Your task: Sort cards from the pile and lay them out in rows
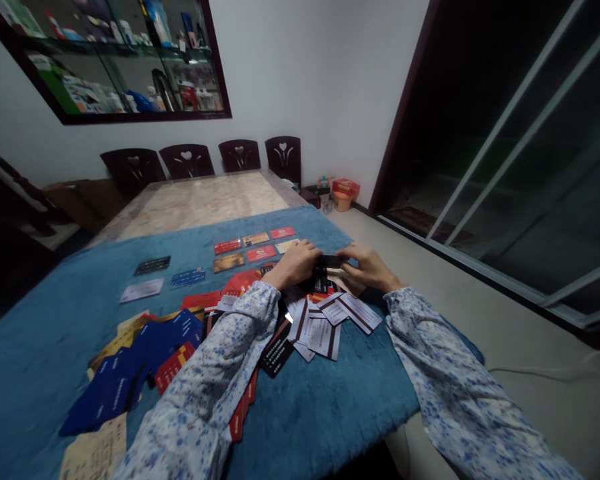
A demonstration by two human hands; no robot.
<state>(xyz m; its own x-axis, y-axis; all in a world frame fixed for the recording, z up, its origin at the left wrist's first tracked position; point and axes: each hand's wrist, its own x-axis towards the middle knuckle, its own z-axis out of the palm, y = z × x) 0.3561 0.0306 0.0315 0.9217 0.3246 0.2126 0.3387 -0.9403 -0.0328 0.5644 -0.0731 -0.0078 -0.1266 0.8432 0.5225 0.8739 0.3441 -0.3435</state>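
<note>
Over the far right part of the blue cloth, my left hand and my right hand come close together, gripping a dark card from its two ends. The fingers of both hands are closed; whether it is one card or a small stack, I cannot tell. Beneath and in front of them lies a loose pile of white cards with dark stripes, mixed with black cards. Beyond my left hand, red cards and a gold card lie in two rows.
Blue cards, red cards and a beige card spread across the left of the blue cloth. A black card lies apart farther back. Chairs stand behind the marble table.
</note>
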